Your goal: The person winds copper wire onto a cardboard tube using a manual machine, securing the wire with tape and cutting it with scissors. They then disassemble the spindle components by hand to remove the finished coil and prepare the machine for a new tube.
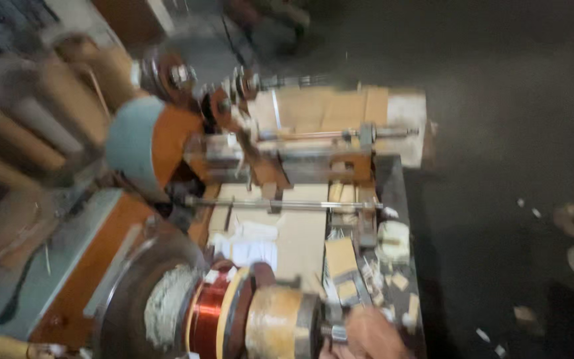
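Standing over the desk, one sees a coil-winding rig, blurred by camera motion. Only one hand shows, at the bottom edge of the view; which hand it is cannot be told with certainty, though it sits on the person's right. It rests against the end of the shaft that sticks out of the spool assembly; whether the fingers are closed on that shaft or merely touching it cannot be told. The other hand is out of view.

The copper coil sits at the bottom centre, wound on the spool, between a large dark disc on its left and a tan drum on its right. A cream flange stands just beside the coil, touching it.

Above, a steel rod runs crosswise over the desk. Further back, an orange and blue-grey wheel stands at the left end of a second carriage with a thinner rod. White paper slips lie near the coil. Small cardboard blocks are scattered along the right rim of the desk. Scraps lie on the dark floor, well apart from the desk.
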